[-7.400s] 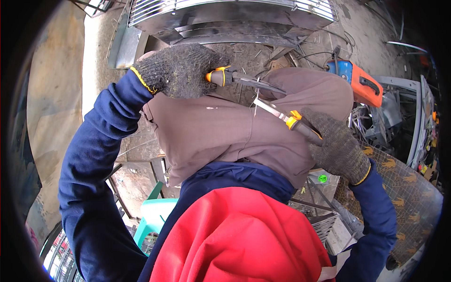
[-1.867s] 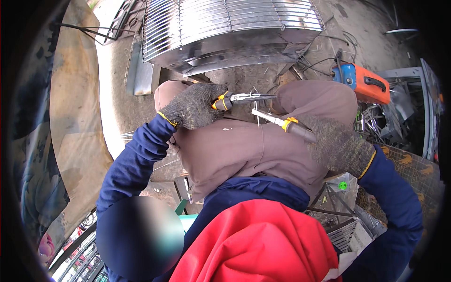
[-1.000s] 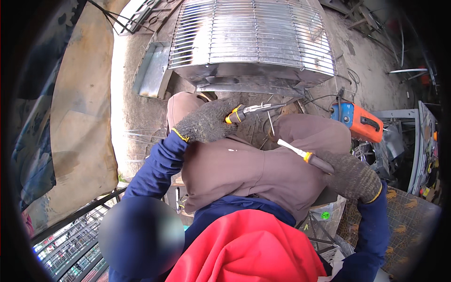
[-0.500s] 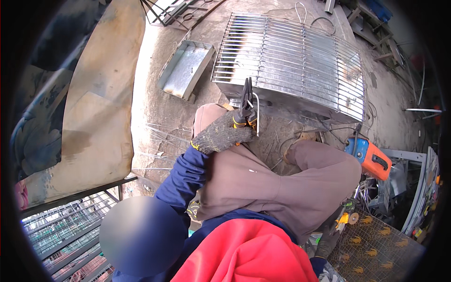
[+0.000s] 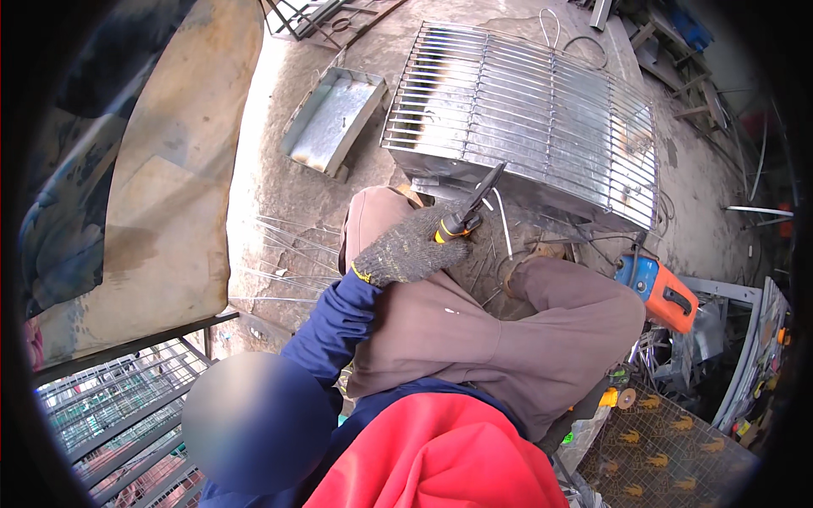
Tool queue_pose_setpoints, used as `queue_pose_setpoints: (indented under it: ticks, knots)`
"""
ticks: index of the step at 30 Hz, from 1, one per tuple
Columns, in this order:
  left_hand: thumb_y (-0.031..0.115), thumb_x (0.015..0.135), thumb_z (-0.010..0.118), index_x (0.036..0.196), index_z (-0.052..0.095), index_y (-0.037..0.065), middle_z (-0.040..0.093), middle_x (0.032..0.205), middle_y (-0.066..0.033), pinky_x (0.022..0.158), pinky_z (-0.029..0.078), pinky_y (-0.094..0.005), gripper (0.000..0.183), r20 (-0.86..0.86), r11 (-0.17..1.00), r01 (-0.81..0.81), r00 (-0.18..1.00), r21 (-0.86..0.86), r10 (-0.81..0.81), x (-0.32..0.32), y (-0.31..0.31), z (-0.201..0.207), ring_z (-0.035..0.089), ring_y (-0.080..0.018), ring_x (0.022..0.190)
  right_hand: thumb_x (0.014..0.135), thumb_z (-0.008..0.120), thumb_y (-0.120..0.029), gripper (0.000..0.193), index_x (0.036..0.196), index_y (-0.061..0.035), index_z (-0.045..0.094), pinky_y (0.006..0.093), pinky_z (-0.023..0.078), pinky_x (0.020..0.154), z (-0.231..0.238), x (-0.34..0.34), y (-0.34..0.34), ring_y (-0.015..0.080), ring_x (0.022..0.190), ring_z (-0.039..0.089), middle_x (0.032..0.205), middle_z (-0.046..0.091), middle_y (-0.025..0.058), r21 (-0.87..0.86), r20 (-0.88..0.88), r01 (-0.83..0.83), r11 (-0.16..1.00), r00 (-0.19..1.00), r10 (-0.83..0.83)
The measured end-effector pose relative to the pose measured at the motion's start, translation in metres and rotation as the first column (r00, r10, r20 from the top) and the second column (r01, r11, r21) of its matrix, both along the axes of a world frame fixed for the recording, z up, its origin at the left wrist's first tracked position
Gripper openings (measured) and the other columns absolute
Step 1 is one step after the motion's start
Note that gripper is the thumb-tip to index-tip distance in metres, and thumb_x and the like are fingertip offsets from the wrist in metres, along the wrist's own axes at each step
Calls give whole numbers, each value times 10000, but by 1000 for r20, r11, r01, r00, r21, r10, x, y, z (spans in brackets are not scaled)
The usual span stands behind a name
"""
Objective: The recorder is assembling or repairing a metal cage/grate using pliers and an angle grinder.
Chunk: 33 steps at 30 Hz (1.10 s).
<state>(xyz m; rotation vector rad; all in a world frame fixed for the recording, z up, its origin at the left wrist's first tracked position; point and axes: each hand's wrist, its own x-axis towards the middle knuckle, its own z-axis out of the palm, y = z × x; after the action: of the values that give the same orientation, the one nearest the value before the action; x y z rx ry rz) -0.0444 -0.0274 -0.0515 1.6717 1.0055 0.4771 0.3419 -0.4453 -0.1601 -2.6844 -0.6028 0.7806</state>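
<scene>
Wire grill box (image 5: 542, 118) at our twelve o'clock, metal tray (image 5: 332, 121) to its nine, angle grinder (image 5: 660, 289) at our three, pliers (image 5: 467, 212) before the box

The gloved left hand (image 5: 408, 251) grips pliers (image 5: 468, 212) with orange-and-black handles, nose raised toward a wire grille box (image 5: 525, 118) on the concrete floor (image 5: 279, 212). The hand rests over the left knee. A metal tray (image 5: 332, 121) lies left of the box; loose wires (image 5: 279, 254) lie below it. A blue-and-orange power tool (image 5: 659, 288) sits beside the right knee. The right hand is out of sight.
</scene>
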Motion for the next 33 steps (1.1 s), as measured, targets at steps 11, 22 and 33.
queue_pose_setpoints:
  ticks: [11,22,33]
  knots:
    - [102,927,667,1218,590,36,649,1078,-59,890,510,-312,308,705,784,304,671,-541,227,109,-61,-8,623,-157,989,924,614,-176,369,1246,0,575,431,517,841,-3,30,-23,321,946,655,1033,651,188,-16,-151,-300,954,944,294]
    - [113,914,643,1111,597,38,630,929,-28,718,501,-251,216,646,751,213,681,-625,344,82,-69,5,610,-106,810,939,620,-52,329,1243,27,523,385,513,802,-18,27,16,266,962,658,994,667,153,270,149,-96,958,987,56]
    - [141,919,629,1137,594,23,679,956,-102,697,554,-302,251,471,694,166,838,-701,276,79,-68,1,674,-176,821,927,634,-2,477,1382,14,492,264,493,813,31,36,70,139,918,606,1110,624,89,282,112,-43,959,994,12]
